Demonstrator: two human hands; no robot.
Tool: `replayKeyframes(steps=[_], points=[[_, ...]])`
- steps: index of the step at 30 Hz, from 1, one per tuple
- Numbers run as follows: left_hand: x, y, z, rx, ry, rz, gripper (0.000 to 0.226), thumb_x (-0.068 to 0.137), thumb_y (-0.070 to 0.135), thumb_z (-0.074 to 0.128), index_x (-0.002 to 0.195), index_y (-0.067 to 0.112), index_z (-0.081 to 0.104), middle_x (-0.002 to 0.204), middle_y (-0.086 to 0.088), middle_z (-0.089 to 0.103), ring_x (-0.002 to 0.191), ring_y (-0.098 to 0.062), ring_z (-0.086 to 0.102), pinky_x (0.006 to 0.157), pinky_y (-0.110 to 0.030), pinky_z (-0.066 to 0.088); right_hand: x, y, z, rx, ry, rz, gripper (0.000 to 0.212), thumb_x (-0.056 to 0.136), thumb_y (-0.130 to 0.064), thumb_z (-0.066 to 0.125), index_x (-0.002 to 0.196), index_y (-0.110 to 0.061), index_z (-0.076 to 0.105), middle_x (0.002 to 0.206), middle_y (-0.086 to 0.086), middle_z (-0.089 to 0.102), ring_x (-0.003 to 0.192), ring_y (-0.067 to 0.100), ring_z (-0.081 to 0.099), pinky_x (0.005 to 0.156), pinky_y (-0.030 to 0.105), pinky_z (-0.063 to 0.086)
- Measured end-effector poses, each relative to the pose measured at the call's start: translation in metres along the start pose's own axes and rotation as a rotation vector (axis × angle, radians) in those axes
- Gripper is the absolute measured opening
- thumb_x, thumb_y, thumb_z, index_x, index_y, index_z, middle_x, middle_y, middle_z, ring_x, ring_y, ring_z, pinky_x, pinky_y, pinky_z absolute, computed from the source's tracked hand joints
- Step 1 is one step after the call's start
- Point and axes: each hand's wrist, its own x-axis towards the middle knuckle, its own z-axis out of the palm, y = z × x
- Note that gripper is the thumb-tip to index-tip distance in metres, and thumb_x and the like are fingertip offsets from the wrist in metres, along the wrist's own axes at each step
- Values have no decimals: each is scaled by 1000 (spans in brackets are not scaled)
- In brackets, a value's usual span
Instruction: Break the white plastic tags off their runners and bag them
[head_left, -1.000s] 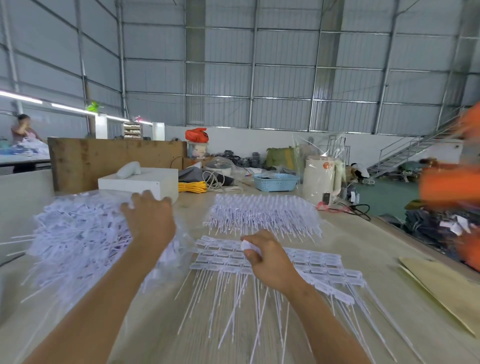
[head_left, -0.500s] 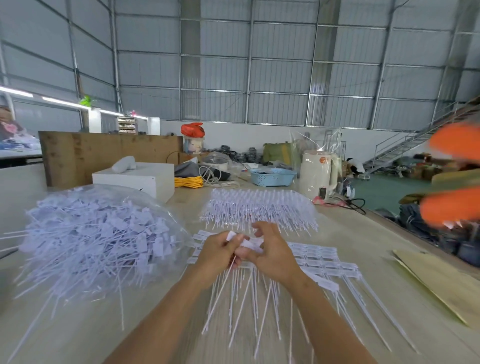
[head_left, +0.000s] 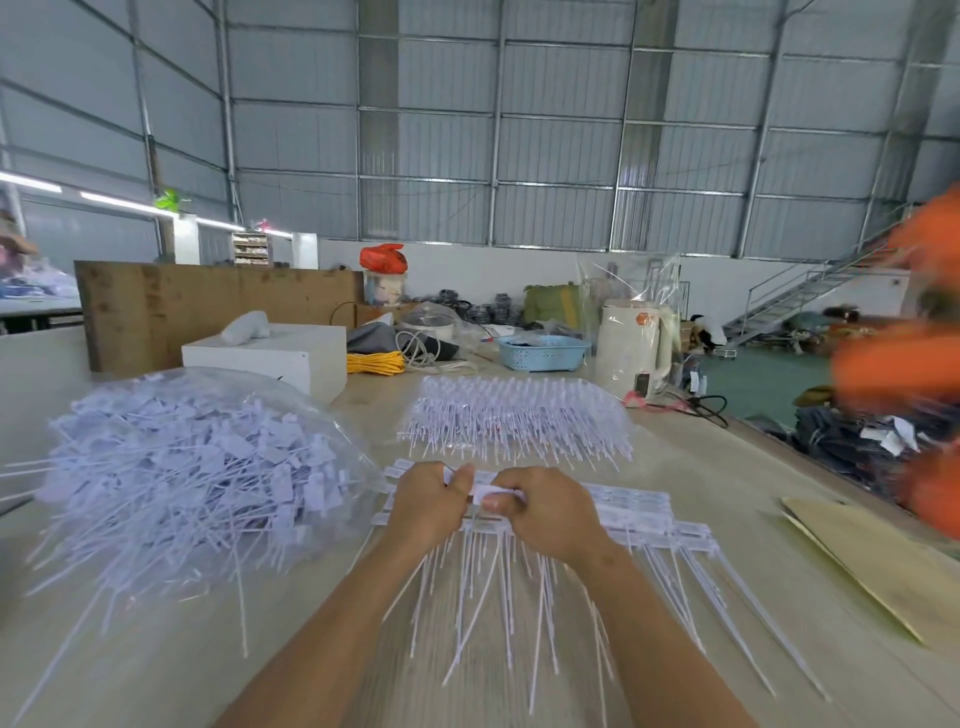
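Observation:
A flat sheet of white plastic tags on runners (head_left: 644, 512) lies on the wooden table (head_left: 691, 478) in front of me, its long thin tails pointing toward me. My left hand (head_left: 428, 506) and my right hand (head_left: 545, 512) meet over the sheet's near left part, and both pinch white tags (head_left: 488, 491) between thumb and fingers. To the left sits a clear plastic bag (head_left: 187, 467) heaped with loose white tags. A second stack of tags on runners (head_left: 519, 421) lies farther back.
A white box (head_left: 275, 358), yellow cord (head_left: 374, 362), a blue basket (head_left: 543, 352) and a cream kettle (head_left: 631, 340) stand at the back. Brown cardboard (head_left: 872, 566) lies at the right. A blurred person in orange (head_left: 904, 364) moves at the right edge.
My left hand has left the bag of loose tags and joined the right hand over the sheet. Both hands now pinch tags there. The view has tilted slightly up.

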Motion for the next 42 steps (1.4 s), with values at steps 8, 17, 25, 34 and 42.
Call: replayKeyframes(steps=[8, 17, 25, 34, 42], points=[[14, -17, -44, -461, -47, -251, 28, 95, 14, 55, 69, 6, 60, 42, 4, 48, 29, -5, 36, 33, -12, 28, -6, 23, -57, 326, 145, 128, 30, 93, -24, 54, 66, -12, 50, 59, -2, 41, 60, 17, 41, 57, 31, 28], [-15, 9, -1, -425, -224, -91, 61, 93, 54, 39, 80, 0, 64, 53, -8, 57, 42, -14, 49, 44, -20, 37, -6, -17, -14, 556, -170, -11, 36, 89, 2, 52, 121, -11, 41, 75, 0, 60, 68, 9, 55, 69, 24, 46], [-18, 5, -1, -422, -81, 29, 30, 99, 25, 46, 78, 10, 61, 44, 3, 52, 39, -7, 46, 43, -18, 38, -3, -9, -9, 424, -81, 144, 18, 88, -28, 63, 93, -13, 56, 89, 3, 63, 76, 18, 62, 72, 34, 49], [-13, 20, -14, -406, -166, -156, 27, 98, 31, 49, 76, 15, 54, 54, -1, 47, 32, -6, 37, 36, -16, 30, 0, -4, -13, 79, 50, -7, 21, 95, -34, 50, 84, -18, 60, 75, 0, 60, 76, 22, 54, 64, 32, 41], [21, 13, -103, 72, 282, -98, 32, 97, 36, 48, 88, 7, 59, 82, -16, 64, 72, -31, 59, 64, -35, 46, -9, 41, -22, 136, 114, 216, 41, 96, -33, 49, 58, -29, 35, 60, -7, 41, 70, 22, 44, 59, 30, 30]])
